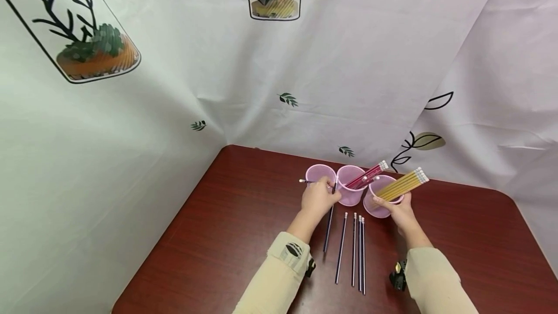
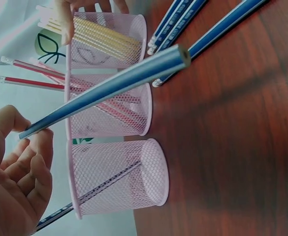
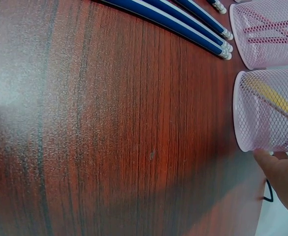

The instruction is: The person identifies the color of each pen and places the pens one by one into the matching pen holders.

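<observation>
My left hand [image 1: 317, 201] pinches a blue pencil [image 2: 119, 86] near its top end, its unsharpened lower end slanting down over the table. Just behind that hand stands the left pink mesh pencil cup [image 1: 318, 170], with one dark blue pencil [image 2: 109, 182] leaning out of it. The middle cup [image 1: 350, 199] holds several red pencils [image 1: 365, 177]. With thumb and fingers at its side, my right hand [image 1: 403, 213] grips the right cup [image 1: 377, 210], which contains a bundle of yellow pencils [image 1: 402, 185].
Several blue pencils [image 1: 342, 248] lie on the dark red wooden table [image 1: 209, 236] between my forearms, white eraser ends toward the cups. A white cloth [image 1: 348, 71] printed with plants hangs behind the table and along its left side.
</observation>
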Demonstrator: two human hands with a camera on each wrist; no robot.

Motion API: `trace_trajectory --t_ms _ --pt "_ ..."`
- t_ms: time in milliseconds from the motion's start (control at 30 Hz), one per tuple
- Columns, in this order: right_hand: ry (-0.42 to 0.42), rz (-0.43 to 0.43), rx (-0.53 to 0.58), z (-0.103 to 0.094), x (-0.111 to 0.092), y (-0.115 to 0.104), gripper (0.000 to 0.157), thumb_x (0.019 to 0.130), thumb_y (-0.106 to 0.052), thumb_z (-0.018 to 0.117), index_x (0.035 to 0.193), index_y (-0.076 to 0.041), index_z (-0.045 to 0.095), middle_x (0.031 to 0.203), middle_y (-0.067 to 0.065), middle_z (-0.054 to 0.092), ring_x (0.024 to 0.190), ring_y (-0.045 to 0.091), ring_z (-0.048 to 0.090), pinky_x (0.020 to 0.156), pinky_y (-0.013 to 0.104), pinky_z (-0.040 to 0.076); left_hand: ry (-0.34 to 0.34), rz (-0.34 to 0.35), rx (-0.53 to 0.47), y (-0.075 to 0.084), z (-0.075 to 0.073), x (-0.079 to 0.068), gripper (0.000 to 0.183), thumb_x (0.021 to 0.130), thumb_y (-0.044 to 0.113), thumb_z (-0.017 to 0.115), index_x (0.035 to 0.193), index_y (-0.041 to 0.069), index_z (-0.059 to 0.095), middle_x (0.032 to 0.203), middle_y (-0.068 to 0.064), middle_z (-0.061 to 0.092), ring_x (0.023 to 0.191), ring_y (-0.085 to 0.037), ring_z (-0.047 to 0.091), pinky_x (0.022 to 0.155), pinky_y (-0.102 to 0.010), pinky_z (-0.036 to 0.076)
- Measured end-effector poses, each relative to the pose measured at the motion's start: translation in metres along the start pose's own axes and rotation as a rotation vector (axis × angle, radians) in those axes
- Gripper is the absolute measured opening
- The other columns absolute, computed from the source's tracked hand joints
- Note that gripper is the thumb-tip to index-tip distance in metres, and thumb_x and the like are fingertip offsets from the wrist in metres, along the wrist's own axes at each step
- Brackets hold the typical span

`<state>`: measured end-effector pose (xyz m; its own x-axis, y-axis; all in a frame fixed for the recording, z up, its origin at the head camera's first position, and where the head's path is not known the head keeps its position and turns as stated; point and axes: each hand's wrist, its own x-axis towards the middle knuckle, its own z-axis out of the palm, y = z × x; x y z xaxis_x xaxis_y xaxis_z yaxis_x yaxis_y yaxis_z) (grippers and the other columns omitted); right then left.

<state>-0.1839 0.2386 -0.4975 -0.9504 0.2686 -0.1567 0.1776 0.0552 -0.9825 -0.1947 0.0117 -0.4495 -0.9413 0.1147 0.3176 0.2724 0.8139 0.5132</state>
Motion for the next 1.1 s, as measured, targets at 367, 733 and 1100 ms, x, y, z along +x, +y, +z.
trace_trajectory --t_ms 367,733,1100 --pt "-0.006 -0.037 -0.006 0.000 -0.003 0.000 0.090 0.079 -0.006 0.071 0.140 -0.004 0.004 0.136 0.015 0.021 0.126 0.026 0.024 0.109 0.037 0.015 0.061 -0.021 -0.060 0.007 -0.016 0.010 0.022 0.070 0.029 0.070 0.083 0.017 0.058 0.062 0.012 0.059 0.053 -0.008 0.054 0.046 -0.025 0.040" --pt "0.000 -0.037 -0.002 -0.002 -0.003 0.004 0.091 0.079 -0.009 0.072 0.140 -0.003 0.004 0.137 0.017 0.021 0.126 0.027 0.024 0.109 0.035 0.015 0.123 -0.042 -0.074 0.009 -0.031 0.020 0.016 0.075 0.026 0.063 0.087 0.017 0.057 0.063 0.012 0.058 0.060 -0.015 0.058 0.053 -0.029 0.044" --pt "-0.004 -0.073 0.010 -0.002 0.001 0.011 0.093 0.076 -0.015 0.076 0.139 -0.005 0.008 0.135 0.014 0.024 0.124 0.024 0.027 0.109 0.034 0.017 0.191 -0.032 -0.203 0.013 -0.050 0.029 0.015 0.075 0.021 0.064 0.087 0.015 0.057 0.070 0.011 0.062 0.061 -0.009 0.059 0.052 -0.024 0.043"
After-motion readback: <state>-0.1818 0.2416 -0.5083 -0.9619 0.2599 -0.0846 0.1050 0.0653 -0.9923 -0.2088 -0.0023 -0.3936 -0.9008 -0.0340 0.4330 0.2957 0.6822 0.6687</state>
